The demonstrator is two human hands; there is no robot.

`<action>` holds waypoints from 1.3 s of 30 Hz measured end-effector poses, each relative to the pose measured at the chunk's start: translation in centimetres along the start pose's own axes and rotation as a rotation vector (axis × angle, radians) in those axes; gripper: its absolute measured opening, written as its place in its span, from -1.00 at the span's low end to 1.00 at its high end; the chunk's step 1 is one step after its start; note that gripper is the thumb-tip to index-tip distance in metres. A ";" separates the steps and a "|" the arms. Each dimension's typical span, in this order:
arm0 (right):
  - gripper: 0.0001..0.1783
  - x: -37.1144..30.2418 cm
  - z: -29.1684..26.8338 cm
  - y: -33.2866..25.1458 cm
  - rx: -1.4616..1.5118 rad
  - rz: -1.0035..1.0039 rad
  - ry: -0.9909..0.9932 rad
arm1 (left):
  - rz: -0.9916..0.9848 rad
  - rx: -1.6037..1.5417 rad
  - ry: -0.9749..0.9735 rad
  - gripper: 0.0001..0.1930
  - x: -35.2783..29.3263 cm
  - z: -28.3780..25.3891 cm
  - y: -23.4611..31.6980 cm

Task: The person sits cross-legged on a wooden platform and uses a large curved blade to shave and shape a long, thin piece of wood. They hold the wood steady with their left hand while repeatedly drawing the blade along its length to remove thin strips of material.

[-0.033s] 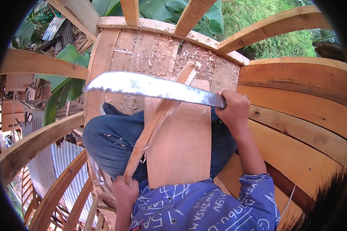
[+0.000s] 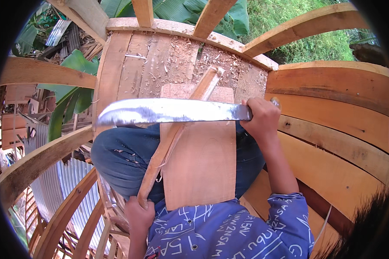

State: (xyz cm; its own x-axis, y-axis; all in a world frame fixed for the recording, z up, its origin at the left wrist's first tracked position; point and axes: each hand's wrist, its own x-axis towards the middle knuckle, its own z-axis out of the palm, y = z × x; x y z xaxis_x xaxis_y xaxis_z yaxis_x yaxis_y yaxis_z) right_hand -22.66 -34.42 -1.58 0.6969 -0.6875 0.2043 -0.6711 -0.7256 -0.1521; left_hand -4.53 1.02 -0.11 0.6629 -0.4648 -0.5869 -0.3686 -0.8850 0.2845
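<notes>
My right hand is closed round the handle of a machete, whose long bright blade points left across my lap. The blade lies over the middle of a narrow wooden stick; whether it touches the wood I cannot tell. Near my left hip, my left hand grips the stick's lower end. The stick slants away to the upper right, over a flat wooden board that rests on my lap. A thin curl of shaving hangs from the stick's side.
Wood shavings litter the plank floor ahead of my crossed legs. Upright timber posts and an edge beam surround the platform. A plank wall stands close on my right. Corrugated metal sheets lie beyond the left posts.
The machete has come down toward me along the stick, and its blade has turned from slanting to nearly level. My left hand and the stick stay almost where they were.
</notes>
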 end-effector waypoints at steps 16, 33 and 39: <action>-0.88 -1.3 2.1 3.7 -0.094 0.234 0.020 | 0.043 0.023 0.046 -0.68 0.2 0.0 0.1; -0.87 -0.7 1.0 5.1 -0.109 0.487 -0.030 | 0.054 -0.058 0.028 -0.71 0.2 1.0 -1.8; -0.87 0.5 4.0 3.4 0.090 0.522 0.059 | 0.044 -0.067 0.017 -0.69 0.2 0.5 -1.6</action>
State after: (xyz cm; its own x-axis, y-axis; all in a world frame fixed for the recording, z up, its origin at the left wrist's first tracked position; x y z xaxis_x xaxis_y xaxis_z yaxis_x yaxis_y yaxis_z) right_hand -23.57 -37.37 -5.90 0.2586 -0.9568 0.1327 -0.8987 -0.2887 -0.3301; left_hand -4.10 2.30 -1.02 0.6580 -0.5036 -0.5598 -0.3541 -0.8631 0.3602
